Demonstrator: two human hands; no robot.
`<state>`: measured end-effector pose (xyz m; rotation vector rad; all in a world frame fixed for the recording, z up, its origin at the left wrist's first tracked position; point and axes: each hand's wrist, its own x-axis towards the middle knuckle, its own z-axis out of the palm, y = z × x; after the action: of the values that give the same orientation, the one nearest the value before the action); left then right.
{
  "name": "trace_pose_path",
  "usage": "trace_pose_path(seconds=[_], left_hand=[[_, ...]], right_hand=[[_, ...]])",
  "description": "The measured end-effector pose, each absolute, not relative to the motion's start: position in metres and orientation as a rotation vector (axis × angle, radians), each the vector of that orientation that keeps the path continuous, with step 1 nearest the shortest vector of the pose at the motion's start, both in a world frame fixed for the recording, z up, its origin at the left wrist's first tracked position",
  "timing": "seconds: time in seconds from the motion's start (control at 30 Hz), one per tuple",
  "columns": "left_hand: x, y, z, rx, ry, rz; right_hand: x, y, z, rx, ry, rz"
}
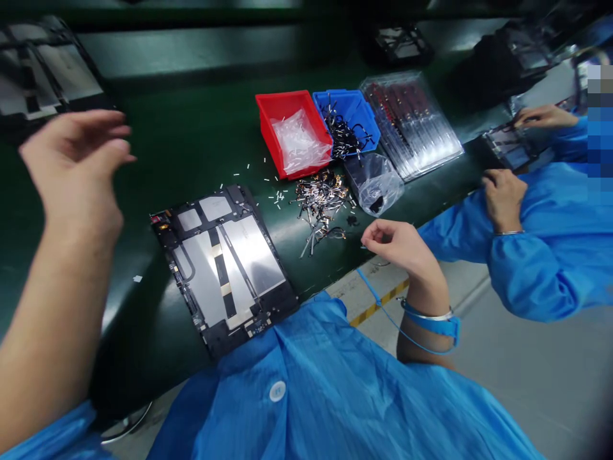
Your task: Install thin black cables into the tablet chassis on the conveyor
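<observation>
A tablet-like device (pixel 253 255) lies with its inside exposed on the green workbench, close to my blue gown. My left hand (pixel 79 160) is raised at the left, its fingers stretched and its thumb apart, with nothing visible in it. Behind that hand sits another opened device (pixel 57 70), partly covered by it. At the bench's front edge, my right hand (pixel 405 249) has thumb and forefinger pinched together; whatever they hold, if anything, is too small to make out. A blue wrist strap (pixel 431 322) with a cord circles my right wrist. Just left of that hand lies a pile of small cables (pixel 323 198).
A red bin (pixel 271 137) of clear plastic pieces adjoins a blue bin (pixel 368 124) with black cables. A clear bag (pixel 380 185) and transparent trays (pixel 426 140) sit beside them. Small white bits are scattered nearby. At right, a co-worker's hands (pixel 505 198) are near another device (pixel 510 144).
</observation>
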<state>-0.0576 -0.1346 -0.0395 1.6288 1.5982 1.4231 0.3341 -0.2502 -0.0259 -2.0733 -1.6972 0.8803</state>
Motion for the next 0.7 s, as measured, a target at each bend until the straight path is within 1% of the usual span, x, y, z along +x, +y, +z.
trace_pose_path(seconds=[0.03, 0.17, 0.33, 0.43, 0.5, 0.6, 0.7], left_hand=[[-0.041, -0.146, -0.034, 1.628, 1.499, 1.415], [0.014, -0.185, -0.019, 1.809, 1.192, 1.037], [0.051, -0.203, -0.028, 2.059, 0.837, 0.79], [0.065, -0.206, -0.037, 2.097, 0.748, 0.697], [0.073, -0.208, -0.037, 2.047, 0.746, 0.684], [0.08, -0.212, -0.03, 1.853, 0.75, 0.679], [0.081, -0.218, -0.021, 1.582, 0.673, 0.537]], right_hand=[[0.332, -0.252, -0.023, -2.075, -1.74, 0.811], [0.318, -0.262, -0.013, -1.963, -2.024, 0.385], [0.315, -0.267, -0.013, -1.837, -2.265, -0.044], [0.319, -0.27, -0.014, -1.757, -2.268, -0.211], [0.316, -0.274, -0.012, -1.618, -2.254, -0.284], [0.305, -0.279, -0.009, -1.338, -2.199, -0.38], [0.292, -0.28, -0.011, -1.168, -2.132, -0.461]])
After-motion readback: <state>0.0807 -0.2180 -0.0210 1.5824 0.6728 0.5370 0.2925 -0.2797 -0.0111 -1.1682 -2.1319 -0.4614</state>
